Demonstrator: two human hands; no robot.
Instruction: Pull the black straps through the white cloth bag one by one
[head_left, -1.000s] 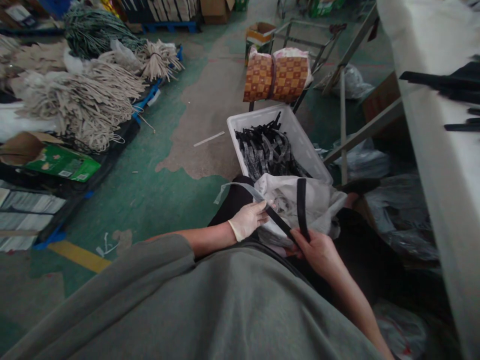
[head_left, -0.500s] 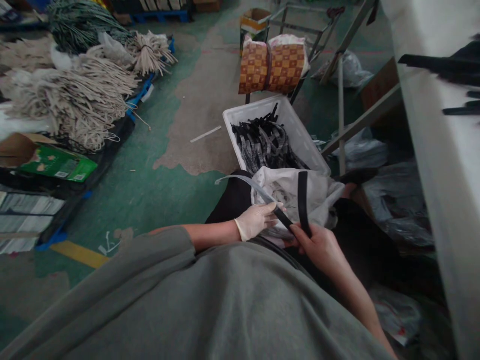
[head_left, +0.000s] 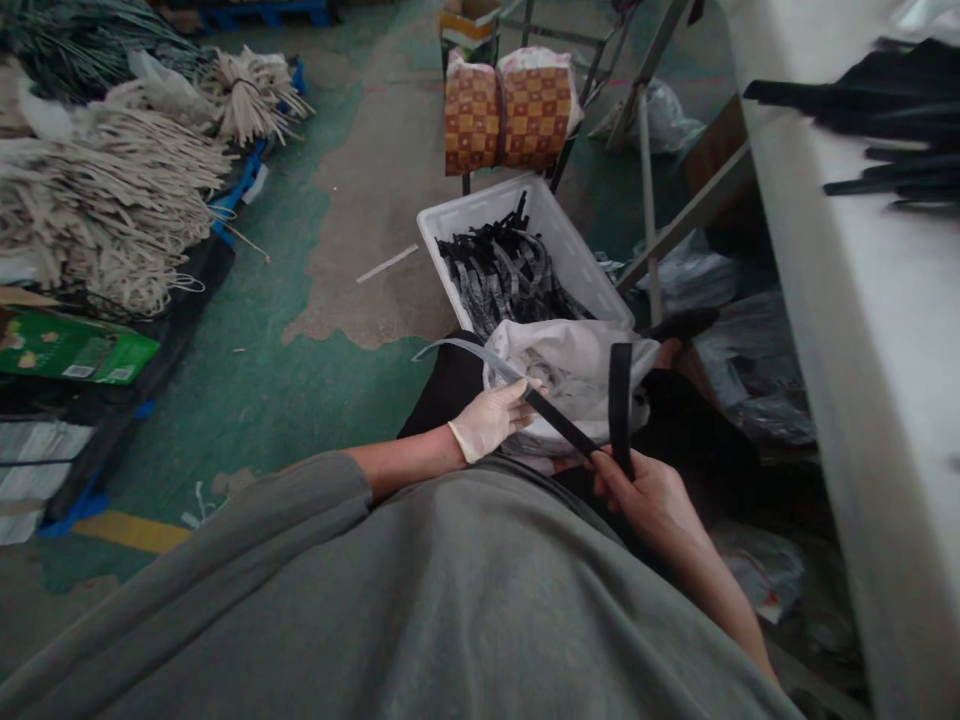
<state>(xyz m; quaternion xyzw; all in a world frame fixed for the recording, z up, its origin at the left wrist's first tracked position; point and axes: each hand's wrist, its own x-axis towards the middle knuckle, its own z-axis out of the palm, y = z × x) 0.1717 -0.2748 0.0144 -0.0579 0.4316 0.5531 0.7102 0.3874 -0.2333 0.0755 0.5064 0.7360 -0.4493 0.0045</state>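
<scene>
My left hand [head_left: 489,423], in a white glove, pinches a clear plastic sleeve [head_left: 469,353] at the end of a black strap [head_left: 559,427]. My right hand [head_left: 646,492], bare, is closed on the bend of the same strap, and its other leg [head_left: 621,397] stands up from my fingers. Both hands work over my lap, above a white plastic bag [head_left: 574,365] holding more pieces. Just beyond the bag a white crate [head_left: 450,216] on the floor is filled with black straps [head_left: 506,275].
A white table [head_left: 847,300] with black strips [head_left: 862,100] runs along the right. A checkered bundle [head_left: 510,115] sits on a stool behind the crate. Piles of beige cords [head_left: 105,200] and a green box [head_left: 67,350] lie at left. Plastic bags [head_left: 750,360] crowd under the table.
The view has drifted down and left. My hands keep their hold on the strap; the clear sleeve has slid slightly along it, and the right hand has shifted a little right.
</scene>
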